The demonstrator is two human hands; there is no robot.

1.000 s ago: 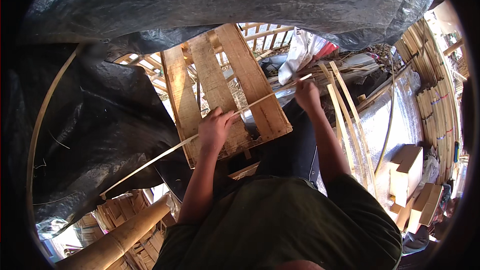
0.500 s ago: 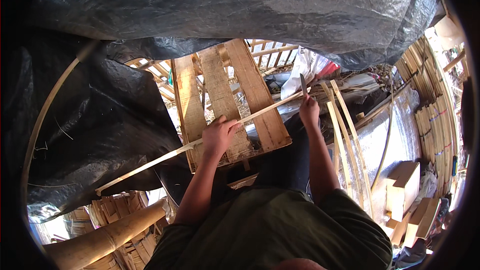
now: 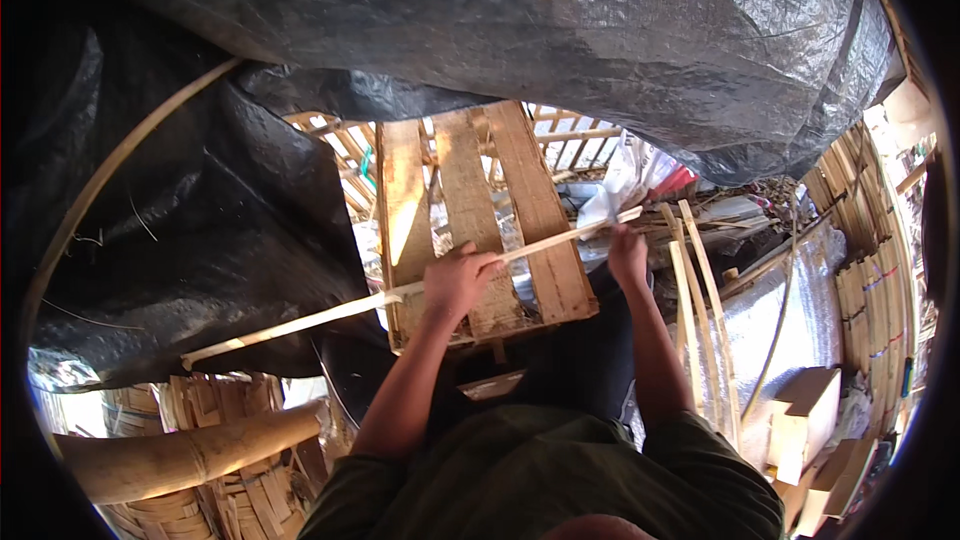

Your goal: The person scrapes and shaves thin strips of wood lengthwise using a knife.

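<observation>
My left hand (image 3: 460, 282) is closed around a long pale bamboo strip (image 3: 300, 323), which slants across a slatted wooden bench (image 3: 548, 240) from lower left to upper right. In my right hand (image 3: 628, 254) is a knife (image 3: 612, 208), its blade smeared by motion. The blade is at the strip's far right end, where the tip looks split. Whether the edge is in the wood or only against it, I cannot tell. A small raised knot shows on the strip left of my left hand.
Several bamboo strips (image 3: 712, 300) lean at my right side. Black plastic sheeting (image 3: 520, 30) hangs ahead and at left. A thick bamboo pole (image 3: 190, 455) lies at lower left. Bundled slats (image 3: 875, 310) and wooden blocks (image 3: 805, 415) are at right. A white sack (image 3: 635, 175) lies behind the bench.
The knife has come down onto the strip's right end from its raised, upright position. My left hand keeps its hold. The whole view has shifted slightly.
</observation>
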